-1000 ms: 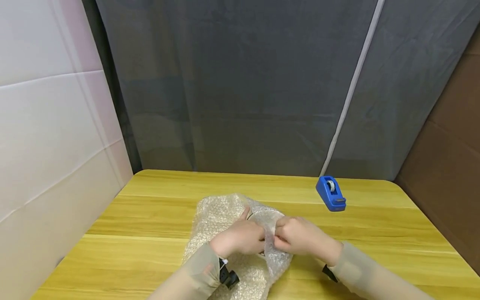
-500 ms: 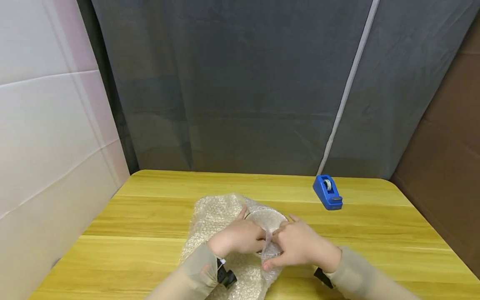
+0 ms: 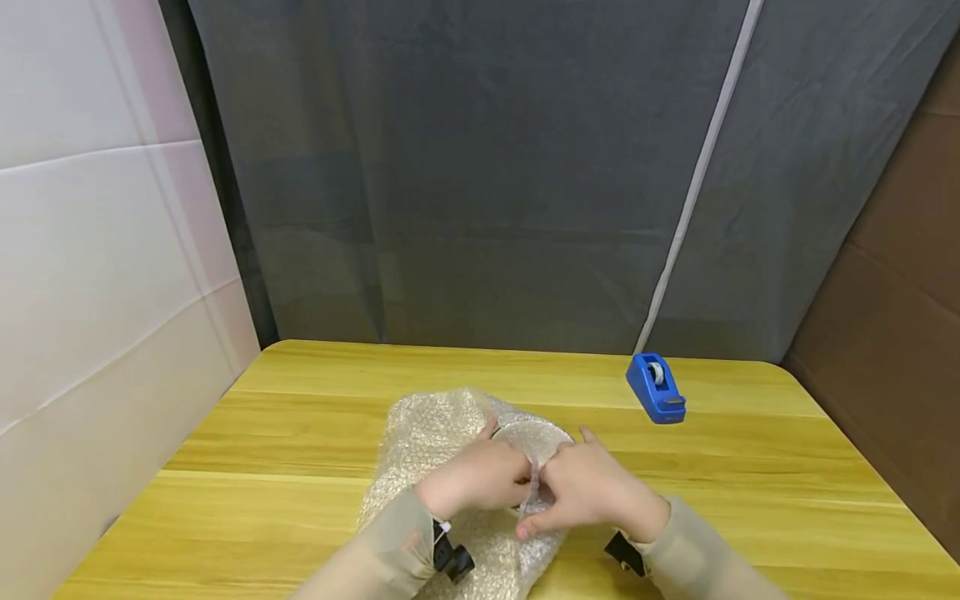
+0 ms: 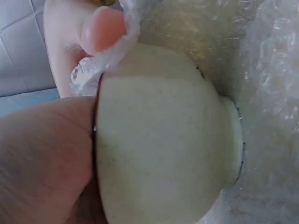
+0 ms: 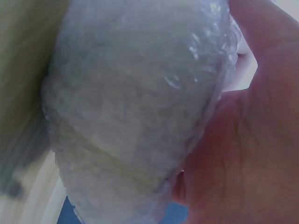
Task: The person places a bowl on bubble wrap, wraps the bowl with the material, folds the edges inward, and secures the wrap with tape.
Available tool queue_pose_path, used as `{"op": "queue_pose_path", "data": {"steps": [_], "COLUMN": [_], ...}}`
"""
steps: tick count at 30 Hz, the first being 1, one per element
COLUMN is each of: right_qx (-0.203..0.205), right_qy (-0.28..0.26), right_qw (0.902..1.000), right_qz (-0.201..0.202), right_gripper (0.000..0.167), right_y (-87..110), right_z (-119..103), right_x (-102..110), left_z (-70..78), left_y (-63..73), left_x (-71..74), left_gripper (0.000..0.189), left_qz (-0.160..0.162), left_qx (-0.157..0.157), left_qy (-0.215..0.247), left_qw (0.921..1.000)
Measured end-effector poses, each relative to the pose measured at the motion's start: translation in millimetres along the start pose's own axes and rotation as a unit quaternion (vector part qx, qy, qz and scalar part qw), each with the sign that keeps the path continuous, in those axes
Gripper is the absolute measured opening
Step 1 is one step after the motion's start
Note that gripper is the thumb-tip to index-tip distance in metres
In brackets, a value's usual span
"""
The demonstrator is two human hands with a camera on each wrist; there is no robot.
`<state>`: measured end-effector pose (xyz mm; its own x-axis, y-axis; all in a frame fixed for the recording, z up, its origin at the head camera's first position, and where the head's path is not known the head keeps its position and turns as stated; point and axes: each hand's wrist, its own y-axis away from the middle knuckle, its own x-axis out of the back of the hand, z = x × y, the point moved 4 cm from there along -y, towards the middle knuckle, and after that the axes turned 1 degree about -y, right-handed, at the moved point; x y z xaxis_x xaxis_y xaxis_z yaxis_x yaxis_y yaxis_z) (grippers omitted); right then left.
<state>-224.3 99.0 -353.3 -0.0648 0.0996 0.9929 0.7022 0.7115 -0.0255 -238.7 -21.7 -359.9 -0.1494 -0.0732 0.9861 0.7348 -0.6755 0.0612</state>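
Observation:
A cream bowl [image 4: 159, 140] with a thin dark rim rests on a sheet of bubble wrap [image 3: 427, 429]; its foot ring faces the sheet. In the head view, only the bowl's far inside shows between the hands. My left hand [image 3: 483, 475] holds the bowl at its left rim, fingers reaching inside, one finger stretched along the far edge. My right hand [image 3: 592, 492] pinches wrap folded up the bowl's right side, fingers over the rim and thumb outside. In the right wrist view, bubble wrap [image 5: 126, 102] covers that side. Both hands' fingertips are hidden inside.
A blue tape dispenser [image 3: 656, 390] with a roll of tape stands at the back right of the wooden table [image 3: 262, 433]. Behind the table hangs a dark grey curtain [image 3: 487, 183]. The wrap spreads left and toward the front.
The right hand was gripping the wrap's edge from the right; its fingers have since moved over the bowl's rim, thumb lower outside, folding the wrap inward. The left hand stays nearly still.

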Motion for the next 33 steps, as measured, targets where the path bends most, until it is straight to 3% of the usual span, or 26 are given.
{"op": "queue_pose_path", "data": {"steps": [3, 8, 13, 19, 23, 28, 30, 33], "right_qx": [0.007, 0.019, 0.019, 0.009, 0.014, 0.015, 0.014, 0.011], "right_qy": [-0.002, 0.013, 0.03, 0.033, 0.036, 0.037, 0.034, 0.031], "right_qw": [1.0, 0.9997, 0.9994, 0.999, 0.9988, 0.9987, 0.9988, 0.9987], "right_qz": [0.006, 0.009, -0.004, -0.028, -0.029, -0.031, -0.033, -0.04], "right_gripper": [0.058, 0.078, 0.073, 0.075, 0.079, 0.081, 0.081, 0.084], "right_y": [-0.7, -1.8, 0.0, 3.2, 4.4, 5.1, 5.9, 7.2], "right_z": [2.2, 0.4, -1.4, 0.9, 0.9, 0.4, 0.1, 0.7], "right_x": [-1.1, -1.4, -3.0, -5.2, -5.0, -5.9, -5.9, -5.9], "left_z": [-2.2, -10.1, -21.2, -42.9, -75.4, -133.5, -151.5, -167.3], "left_y": [1.0, 7.9, 16.9, 27.9, 34.2, 41.4, 44.7, 48.2], "left_x": [3.5, 17.4, 37.2, 57.7, 65.8, 53.9, 46.0, 34.5], "left_gripper": [0.031, 0.02, 0.017, 0.021, 0.028, 0.046, 0.051, 0.058], "left_qz": [-0.008, -0.012, -0.011, 0.026, 0.078, 0.14, 0.142, 0.113], "left_qx": [-0.012, -0.037, -0.046, -0.052, -0.011, 0.078, 0.116, 0.168], "left_qy": [0.007, 0.04, 0.103, 0.123, 0.157, 0.201, 0.209, 0.227], "left_qw": [0.9999, 0.9984, 0.9935, 0.9908, 0.9845, 0.9666, 0.9606, 0.9526]}}
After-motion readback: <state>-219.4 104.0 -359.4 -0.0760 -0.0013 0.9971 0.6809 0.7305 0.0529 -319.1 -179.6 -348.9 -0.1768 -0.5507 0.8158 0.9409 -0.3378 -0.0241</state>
